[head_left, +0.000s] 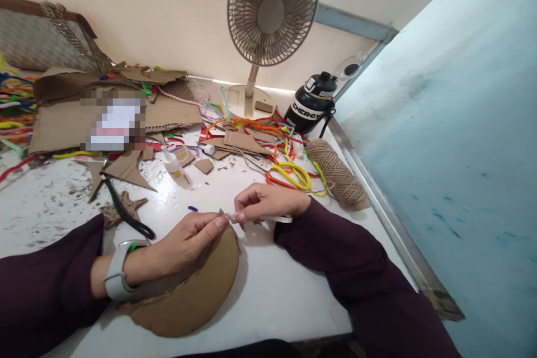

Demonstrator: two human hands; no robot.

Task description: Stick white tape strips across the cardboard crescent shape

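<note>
My left hand [188, 243] is closed on the upper tip of a brown cardboard crescent [197, 296], its thumb on the front face. The crescent hangs tilted over the white table near its front edge. Close beside that tip, my right hand [262, 204] pinches a thin white strand [277, 218], which looks like a pipe cleaner. Its tail runs back under my right palm to the sleeve. The two thumbs almost meet at the cardboard's point. Exactly where the strand touches the cardboard is hidden by my fingertips.
A jute twine roll [335, 170] and black bottle [312, 103] stand right, near a fan [272, 14]. Scissors [258, 163] lie among coloured pipe cleaners [293, 176]. A glue bottle [174, 165], twine-wrapped star [126, 210] and cardboard scraps [168, 109] are left and behind.
</note>
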